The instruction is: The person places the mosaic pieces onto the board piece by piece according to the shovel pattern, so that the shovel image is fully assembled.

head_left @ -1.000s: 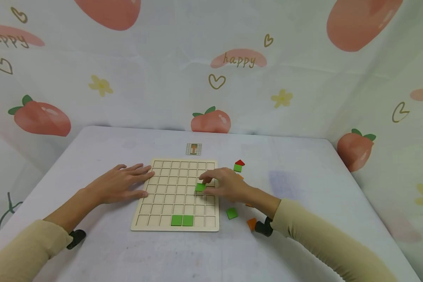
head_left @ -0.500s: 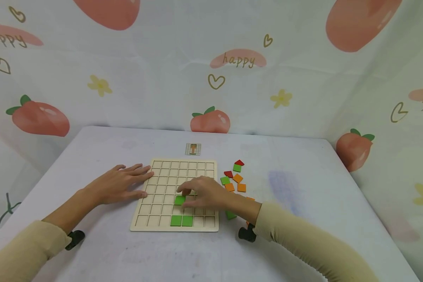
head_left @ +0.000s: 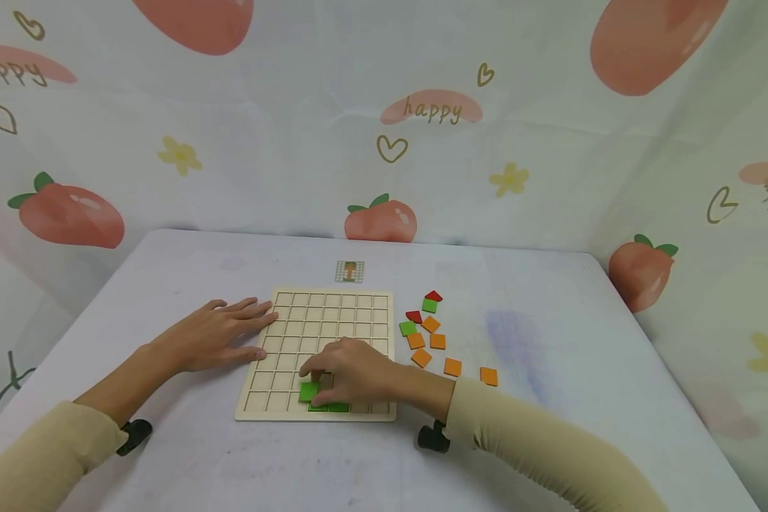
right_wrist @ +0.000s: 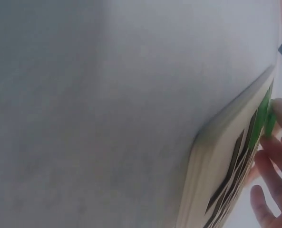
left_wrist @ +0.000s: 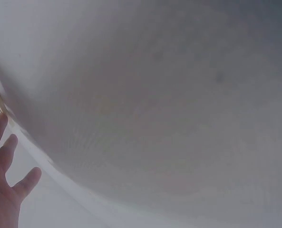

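A pale wooden grid board (head_left: pixel 323 306) lies on the table. In its row closest to me, two green square tiles (head_left: pixel 339 407) sit side by side, partly covered by my right hand (head_left: pixel 352 371). Between thumb and fingers that hand pinches another green tile (head_left: pixel 308 392), held just above the board beside the left one of the pair. The right wrist view shows the pinched tile (right_wrist: pixel 270 124) edge-on at the fingertips. My left hand (head_left: pixel 220 334) lies with fingers spread, fingertips touching the board's left edge.
Right of the board are scattered several orange square tiles (head_left: pixel 452 367), two green tiles (head_left: pixel 429 306) and two red pieces (head_left: pixel 433 295). A small printed pattern card (head_left: pixel 349 271) lies behind the board. A patterned cloth (head_left: pixel 281 142) hangs behind the table.
My right hand has carried the green tile leftward and toward me, from the board's right middle to its front row. More loose tiles are uncovered. The left hand has stayed put.
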The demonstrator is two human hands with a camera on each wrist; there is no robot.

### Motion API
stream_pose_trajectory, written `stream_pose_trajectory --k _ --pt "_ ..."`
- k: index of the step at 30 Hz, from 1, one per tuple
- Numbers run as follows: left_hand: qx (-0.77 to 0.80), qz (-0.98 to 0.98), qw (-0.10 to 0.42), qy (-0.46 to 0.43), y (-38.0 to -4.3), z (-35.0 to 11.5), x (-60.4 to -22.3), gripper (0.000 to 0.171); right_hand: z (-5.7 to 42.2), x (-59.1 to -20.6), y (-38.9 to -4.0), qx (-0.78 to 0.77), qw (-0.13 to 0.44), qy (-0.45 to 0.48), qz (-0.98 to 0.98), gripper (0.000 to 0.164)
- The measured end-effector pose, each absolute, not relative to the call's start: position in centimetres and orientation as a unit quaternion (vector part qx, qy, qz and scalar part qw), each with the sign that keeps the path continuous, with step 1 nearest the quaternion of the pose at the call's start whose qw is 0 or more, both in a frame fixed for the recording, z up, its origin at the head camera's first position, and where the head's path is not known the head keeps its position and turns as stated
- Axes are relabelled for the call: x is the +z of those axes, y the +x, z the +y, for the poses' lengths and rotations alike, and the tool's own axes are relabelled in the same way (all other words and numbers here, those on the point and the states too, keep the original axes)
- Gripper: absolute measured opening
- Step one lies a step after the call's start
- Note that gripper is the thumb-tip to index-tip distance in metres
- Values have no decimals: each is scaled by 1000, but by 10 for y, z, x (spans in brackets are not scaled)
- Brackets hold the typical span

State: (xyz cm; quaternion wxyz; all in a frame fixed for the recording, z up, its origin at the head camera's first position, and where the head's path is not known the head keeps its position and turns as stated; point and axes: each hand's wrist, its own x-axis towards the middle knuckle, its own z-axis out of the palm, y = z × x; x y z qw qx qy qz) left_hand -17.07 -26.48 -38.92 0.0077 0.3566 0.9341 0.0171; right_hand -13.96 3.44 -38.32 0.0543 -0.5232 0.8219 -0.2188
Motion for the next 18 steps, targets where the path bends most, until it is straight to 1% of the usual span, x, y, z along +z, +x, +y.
stream_pose_trajectory --k 7,18 --pt "16 934 8 357 -170 -265 -388 69 28 -386 -136 -182 57 -528 828 38" --pt "21 934 3 357 -170 -265 -389 68 19 -387 -133 -188 53 -533 823 35"
